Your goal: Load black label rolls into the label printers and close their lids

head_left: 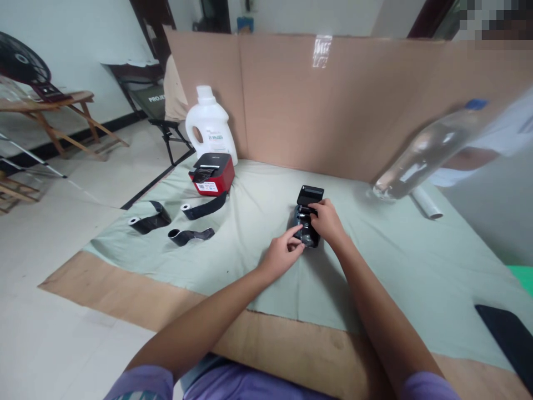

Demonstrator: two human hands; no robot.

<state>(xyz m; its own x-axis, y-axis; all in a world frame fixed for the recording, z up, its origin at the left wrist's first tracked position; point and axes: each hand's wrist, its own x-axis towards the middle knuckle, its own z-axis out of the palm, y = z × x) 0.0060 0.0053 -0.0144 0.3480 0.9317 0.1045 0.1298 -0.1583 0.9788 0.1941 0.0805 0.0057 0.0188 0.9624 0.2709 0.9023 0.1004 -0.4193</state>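
A small black printer [307, 225] lies on the green cloth in front of me, its lid [310, 195] raised at the far end. Something dark and shiny, perhaps a roll, fills its open bay. My left hand [281, 253] grips the near left corner, index finger over the bay and thumb at the front edge. From the right, my right hand [328, 222] has its bent fingers on the printer's far right side, close to the lid's hinge. Whether those fingertips pinch a smaller part inside is hidden.
On the left stand a red and black printer [220, 176] and a white jug [210, 128]. Black strip rolls [150, 219] lie nearby. Cardboard [283, 100] walls the back. At right are a tilted plastic bottle [425, 150], a white tube [428, 204] and another person's sleeve [510, 128].
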